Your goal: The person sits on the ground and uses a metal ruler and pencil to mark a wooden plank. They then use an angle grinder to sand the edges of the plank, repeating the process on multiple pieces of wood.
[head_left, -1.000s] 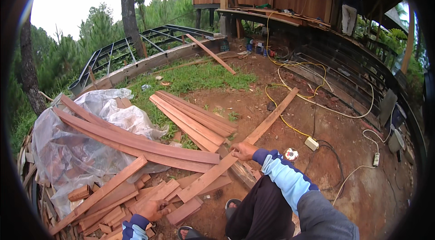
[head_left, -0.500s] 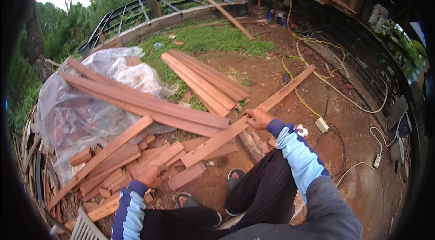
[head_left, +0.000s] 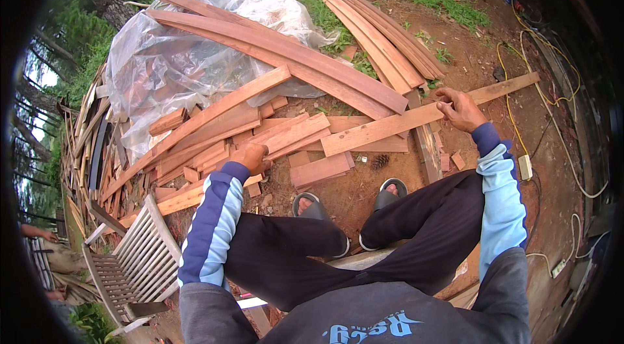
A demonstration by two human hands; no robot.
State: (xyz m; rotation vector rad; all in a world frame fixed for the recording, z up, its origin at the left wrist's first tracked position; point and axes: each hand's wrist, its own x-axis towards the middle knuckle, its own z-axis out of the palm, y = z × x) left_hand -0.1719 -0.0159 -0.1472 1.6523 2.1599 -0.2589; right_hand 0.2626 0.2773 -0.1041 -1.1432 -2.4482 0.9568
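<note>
Brown slatted chair [head_left: 148, 250] shows more fully at left than before. The left hand [head_left: 250, 158] curls over cut boards [head_left: 299, 133]; from here I cannot tell whether its grip is clamped. Overlapping them is the long plank [head_left: 390, 128]; the right hand [head_left: 464, 112] has loosened its grip, fingers apart above it, so I judge the plank unheld. Bare earth [head_left: 556, 214] follows.
</note>
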